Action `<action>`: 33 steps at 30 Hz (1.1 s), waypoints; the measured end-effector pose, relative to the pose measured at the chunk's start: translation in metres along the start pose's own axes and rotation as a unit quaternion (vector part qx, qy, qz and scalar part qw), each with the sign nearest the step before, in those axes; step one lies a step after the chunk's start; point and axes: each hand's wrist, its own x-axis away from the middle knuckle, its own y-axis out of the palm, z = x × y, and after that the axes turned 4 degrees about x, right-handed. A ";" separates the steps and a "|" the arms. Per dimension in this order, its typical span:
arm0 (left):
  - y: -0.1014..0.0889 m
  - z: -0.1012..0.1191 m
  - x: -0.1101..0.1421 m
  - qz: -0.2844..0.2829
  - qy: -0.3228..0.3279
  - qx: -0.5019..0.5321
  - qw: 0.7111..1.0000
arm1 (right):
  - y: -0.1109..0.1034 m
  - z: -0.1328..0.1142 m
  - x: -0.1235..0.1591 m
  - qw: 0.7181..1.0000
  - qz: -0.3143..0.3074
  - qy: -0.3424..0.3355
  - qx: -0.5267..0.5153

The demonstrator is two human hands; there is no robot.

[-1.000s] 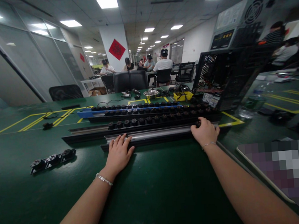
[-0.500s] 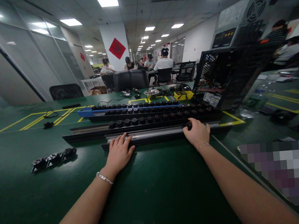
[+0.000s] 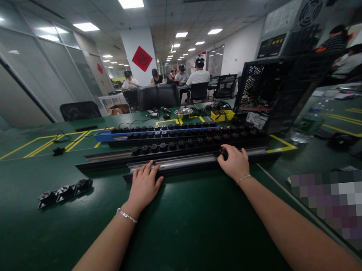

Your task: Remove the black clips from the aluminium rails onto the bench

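Across the green table lies a black rail with a silvery channel [image 3: 186, 162]. My left hand [image 3: 144, 180] rests on the rail's left end, fingers stretched out over the channel and thumb spread toward the near edge. At the right part of the rail, my right hand [image 3: 233, 162] is closed around a small round black piece [image 3: 223, 152] sitting in or on the channel; the fingers hide much of it. Just behind runs another black rail [image 3: 108, 164], and beyond it a row of round black pieces [image 3: 181, 144].
On the left lies a short black strip with 3 round pieces [image 3: 65, 192]. Farther back are a blue rail [image 3: 104, 137], a metal bowl [image 3: 183, 112] and a yellow tray [image 3: 222, 115]. An open computer case [image 3: 292, 85] and a plastic bottle [image 3: 308, 121] stand at right. People [image 3: 199, 75] sit behind.
My right hand has slid a little to the left along the rail, together with the round black piece. My left hand has stayed in place.
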 end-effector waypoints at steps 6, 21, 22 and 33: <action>0.001 -0.001 0.000 0.000 0.001 -0.002 1.000 | 0.001 -0.003 0.001 0.999 0.004 -0.039 -0.020; 0.000 0.000 0.000 -0.004 -0.007 0.010 1.000 | 0.000 -0.008 0.004 0.989 -0.038 -0.112 -0.091; 0.000 0.000 0.000 -0.004 -0.006 0.009 1.000 | 0.000 -0.009 0.004 0.988 -0.042 -0.117 -0.094; 0.001 -0.001 0.000 -0.003 -0.005 0.012 1.000 | -0.004 -0.015 0.006 0.977 -0.072 -0.151 -0.135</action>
